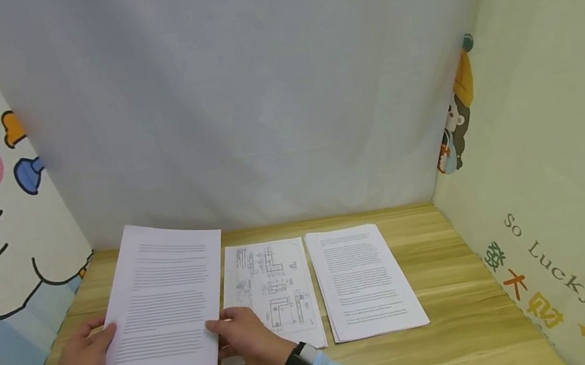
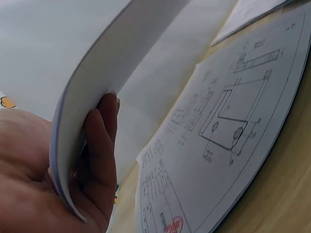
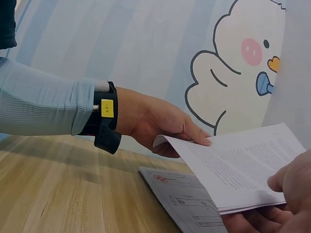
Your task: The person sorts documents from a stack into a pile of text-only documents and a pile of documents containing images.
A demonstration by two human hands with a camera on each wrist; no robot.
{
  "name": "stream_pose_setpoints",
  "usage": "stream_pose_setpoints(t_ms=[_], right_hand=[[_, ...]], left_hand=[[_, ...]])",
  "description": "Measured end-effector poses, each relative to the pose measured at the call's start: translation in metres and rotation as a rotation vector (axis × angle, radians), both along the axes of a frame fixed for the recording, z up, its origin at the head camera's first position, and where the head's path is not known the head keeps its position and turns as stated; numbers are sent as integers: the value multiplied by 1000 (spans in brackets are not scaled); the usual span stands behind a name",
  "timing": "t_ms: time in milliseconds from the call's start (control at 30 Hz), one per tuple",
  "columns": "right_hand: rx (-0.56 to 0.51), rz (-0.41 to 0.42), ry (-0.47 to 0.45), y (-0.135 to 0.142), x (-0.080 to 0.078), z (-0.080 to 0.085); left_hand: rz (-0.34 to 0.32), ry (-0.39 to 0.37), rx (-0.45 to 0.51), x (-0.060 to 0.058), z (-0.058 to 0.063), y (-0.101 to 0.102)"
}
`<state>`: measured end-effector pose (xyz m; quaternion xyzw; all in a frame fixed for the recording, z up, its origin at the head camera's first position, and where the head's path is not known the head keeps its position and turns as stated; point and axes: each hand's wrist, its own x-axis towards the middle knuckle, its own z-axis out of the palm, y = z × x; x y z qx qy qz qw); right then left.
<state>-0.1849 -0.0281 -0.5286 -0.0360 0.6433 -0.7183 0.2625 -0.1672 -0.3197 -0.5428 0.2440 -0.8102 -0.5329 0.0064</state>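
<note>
Both hands hold a sheaf of printed pages (image 1: 164, 298), raised and tilted over the left part of the table. My left hand (image 1: 80, 356) grips its left edge, thumb on the printed face and fingers behind, where the sheaf bows in the left wrist view. On the right edge, my right hand (image 1: 250, 337) pinches it, thumb on top and fingers beneath. Under the sheaf lies a stack of paper with a technical drawing (image 3: 182, 196) and a red stamp, mostly hidden in the head view. Another drawing stack (image 1: 268, 282) lies just right of the sheaf, partly behind my right hand.
A stack of text pages (image 1: 368, 282) lies right of the middle drawing stack, its sheets slightly fanned at the left edge. The wooden table (image 1: 466, 334) meets a grey curtain (image 1: 245, 100) at the back and printed cloth walls (image 1: 560, 133) at both sides.
</note>
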Motion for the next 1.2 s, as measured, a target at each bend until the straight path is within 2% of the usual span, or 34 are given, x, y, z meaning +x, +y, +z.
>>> stream_pose_setpoints(t_ms=[100, 267, 567, 700, 833, 967, 1200], right_hand=[[39, -61, 41, 0, -1, -3], [79, -99, 100, 9, -2, -6], [293, -164, 287, 37, -11, -12], [346, -197, 323, 50, -16, -17], [374, -227, 348, 65, -18, -16], [398, -262, 369, 83, -20, -16], [429, -332, 362, 121, -21, -14]], left_hand=[[-29, 22, 1, 0, 1, 6], [-83, 37, -17, 0, 4, 16], [-223, 9, -9, -6, 7, 38], [-257, 22, 21, -10, 7, 52], [-286, 60, 113, -14, 5, 66], [-317, 85, 164, -18, 5, 82], [-332, 85, 196, -26, 2, 122]])
